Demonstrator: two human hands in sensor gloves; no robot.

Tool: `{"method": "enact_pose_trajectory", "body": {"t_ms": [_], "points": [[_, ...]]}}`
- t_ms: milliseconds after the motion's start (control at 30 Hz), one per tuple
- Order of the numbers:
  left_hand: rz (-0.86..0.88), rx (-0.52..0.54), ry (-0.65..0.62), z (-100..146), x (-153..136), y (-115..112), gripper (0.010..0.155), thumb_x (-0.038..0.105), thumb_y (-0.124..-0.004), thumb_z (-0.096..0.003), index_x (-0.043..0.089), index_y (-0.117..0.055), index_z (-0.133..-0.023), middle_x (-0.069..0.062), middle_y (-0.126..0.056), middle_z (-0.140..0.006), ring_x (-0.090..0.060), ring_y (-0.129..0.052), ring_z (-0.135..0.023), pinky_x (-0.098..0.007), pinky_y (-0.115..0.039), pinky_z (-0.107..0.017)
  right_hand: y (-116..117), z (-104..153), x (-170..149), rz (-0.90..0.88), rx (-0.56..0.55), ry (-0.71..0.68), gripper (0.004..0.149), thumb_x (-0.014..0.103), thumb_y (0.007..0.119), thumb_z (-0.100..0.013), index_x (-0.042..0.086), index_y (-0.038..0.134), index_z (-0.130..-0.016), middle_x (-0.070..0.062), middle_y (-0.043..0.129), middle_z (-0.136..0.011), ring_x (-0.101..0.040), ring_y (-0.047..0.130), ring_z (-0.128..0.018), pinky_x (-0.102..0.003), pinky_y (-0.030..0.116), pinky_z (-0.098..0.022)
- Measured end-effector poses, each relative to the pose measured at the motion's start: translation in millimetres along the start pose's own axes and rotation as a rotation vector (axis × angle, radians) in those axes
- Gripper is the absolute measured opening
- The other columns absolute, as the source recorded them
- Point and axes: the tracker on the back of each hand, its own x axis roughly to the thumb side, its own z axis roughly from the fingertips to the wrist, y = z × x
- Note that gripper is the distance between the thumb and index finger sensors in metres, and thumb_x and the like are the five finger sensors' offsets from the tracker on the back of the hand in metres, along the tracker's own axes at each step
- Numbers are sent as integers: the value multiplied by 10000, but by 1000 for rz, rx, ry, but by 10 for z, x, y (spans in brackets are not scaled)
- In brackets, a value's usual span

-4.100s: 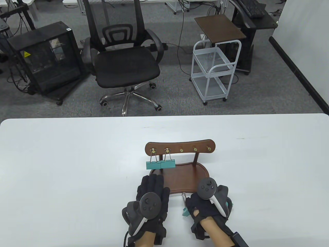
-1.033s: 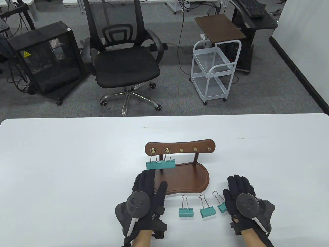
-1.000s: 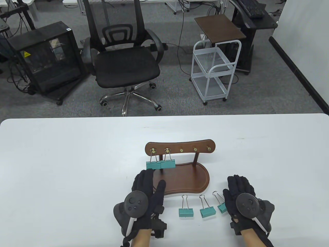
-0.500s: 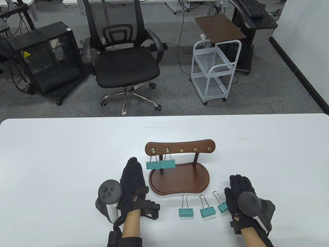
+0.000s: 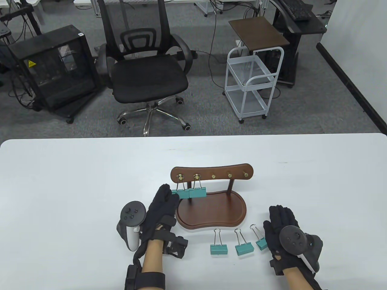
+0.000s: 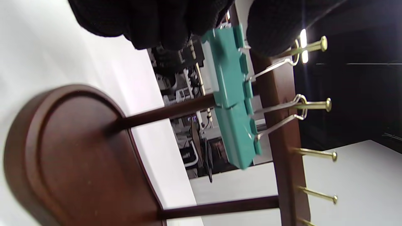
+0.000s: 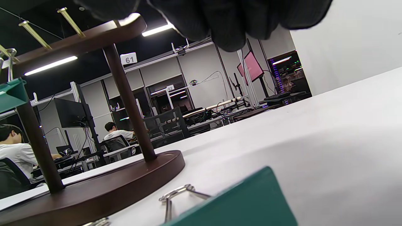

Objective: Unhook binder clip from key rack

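The left hand [image 5: 159, 208] pinches the leftmost teal binder clip [image 5: 180, 194], which hangs on the end hook of the wooden key rack [image 5: 211, 193]. Right of the rack's base, the right hand [image 5: 282, 225] rests flat and open on the table, just beside a loose clip [image 5: 260, 242].

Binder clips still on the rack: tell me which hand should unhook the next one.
Left. The left hand already has its fingers at the leftmost hanging clip on the key rack. The right hand rests flat on the table, apart from the rack.
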Motion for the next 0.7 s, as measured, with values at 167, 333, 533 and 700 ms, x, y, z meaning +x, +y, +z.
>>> {"method": "enact_pose_trajectory", "body": {"t_ms": [167,333,533,700], "points": [[20,-3,24,-23,-19,-64,695,513,-716,-564,259,-460,-1158,-88,-603,-1152,-369,-667,-1036,-580,-640,-703,-2,0,-4,-4,-2,4,595,492,641,-394,202,616,-913,-133,651,-985,-400,593,-897,-519,600,-637],[128,-45,34,-47,-64,-82,638,488,-677,-585,277,-441,-1139,-64,-625,-1104,-321,-717,-976,-545,-667,-684,1,-1,-6,-9,0,8,596,491,643,-394,198,618,-913,-138,655,-983,-402,601,-893,-519,604,-635],[276,-130,44,-85,-122,-91,623,453,-698,-590,285,-442,-1132,-63,-620,-1102,-319,-718,-971,-542,-671,-680,3,0,-6,-13,4,11,595,490,642,-395,196,620,-912,-140,660,-980,-404,606,-890,-518,609,-633],[249,-137,43,-87,-107,-93,610,438,-723,-579,295,-475,-1117,-52,-645,-1086,-310,-741,-955,-540,-685,-672,2,0,-10,-17,4,17,595,490,643,-396,194,622,-912,-141,663,-979,-405,609,-888,-516,611,-631]]}}
